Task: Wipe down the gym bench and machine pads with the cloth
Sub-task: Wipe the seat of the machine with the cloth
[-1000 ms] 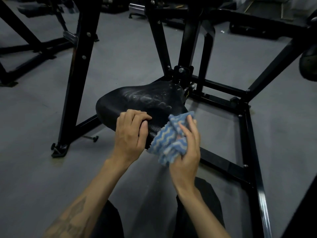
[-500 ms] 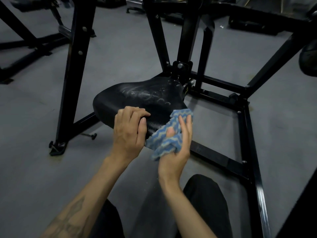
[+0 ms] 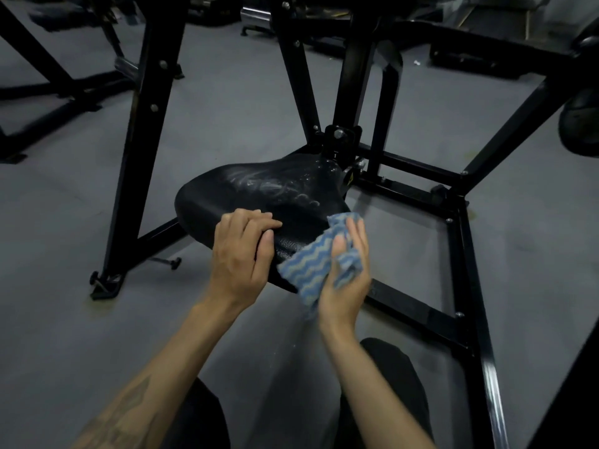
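Wiping the near right edge of the black seat pad (image 3: 259, 192) with the blue-striped cloth (image 3: 312, 259) pinched in the right hand (image 3: 345, 280), bracing the front edge with the left hand (image 3: 240, 251) curled over it, leaving streaky smears on top apparently unwiped, crowding in among black frame bars (image 3: 466, 254).

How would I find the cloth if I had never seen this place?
Look for the black metal frame standing on the grey floor, then the black padded seat low in its middle. At the seat's near right edge, the right hand holds the cloth against the pad. It is the only thing with blue and pale wavy stripes; all around it is black or grey.
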### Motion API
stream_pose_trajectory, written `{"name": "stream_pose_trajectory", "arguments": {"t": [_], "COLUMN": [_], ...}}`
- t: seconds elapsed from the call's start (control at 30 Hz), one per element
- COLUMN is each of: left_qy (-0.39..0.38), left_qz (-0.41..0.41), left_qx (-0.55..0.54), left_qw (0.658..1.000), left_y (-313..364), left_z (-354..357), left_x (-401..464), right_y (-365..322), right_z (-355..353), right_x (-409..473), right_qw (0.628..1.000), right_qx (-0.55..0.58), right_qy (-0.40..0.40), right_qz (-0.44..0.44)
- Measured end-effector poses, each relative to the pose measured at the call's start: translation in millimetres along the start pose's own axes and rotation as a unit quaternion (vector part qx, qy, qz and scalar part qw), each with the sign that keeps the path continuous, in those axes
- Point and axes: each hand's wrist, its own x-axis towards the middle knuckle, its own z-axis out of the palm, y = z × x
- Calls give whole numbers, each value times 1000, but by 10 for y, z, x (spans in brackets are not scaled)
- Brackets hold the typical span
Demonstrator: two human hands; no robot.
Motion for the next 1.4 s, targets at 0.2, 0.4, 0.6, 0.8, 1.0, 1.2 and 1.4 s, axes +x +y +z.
{"name": "stream_pose_trajectory", "arguments": {"t": [0.2, 0.4, 0.6, 0.8, 1.0, 1.2, 1.4], "left_qy": [4, 1, -8, -31, -60, -70, -35], "left_qz": [-8, 2, 3, 24, 52, 44, 20], "left_qx": [12, 15, 13, -8, 9, -7, -13], "left_qw": [1000, 1000, 1000, 999, 997, 997, 999], "left_y": [1, -32, -37, -52, -143, -143, -200], "left_z": [26, 32, 21, -61, -155, -176, -267], "left_x": [9, -2, 1, -5, -108, -142, -217], "right_y": [6, 31, -99, -4, -29, -79, -86], "right_z": [-22, 8, -40, -102, -160, -181, -144], "right_x": [265, 173, 274, 243, 183, 141, -35], "right_qw": [985, 995, 991, 972, 962, 858, 856], "right_qx": [12, 11, 0, -189, -216, -352, -381], "right_qy": [24, 24, 5, -121, -123, -223, -183], "right_qz": [173, 97, 130, -76, -113, -299, -298]}}
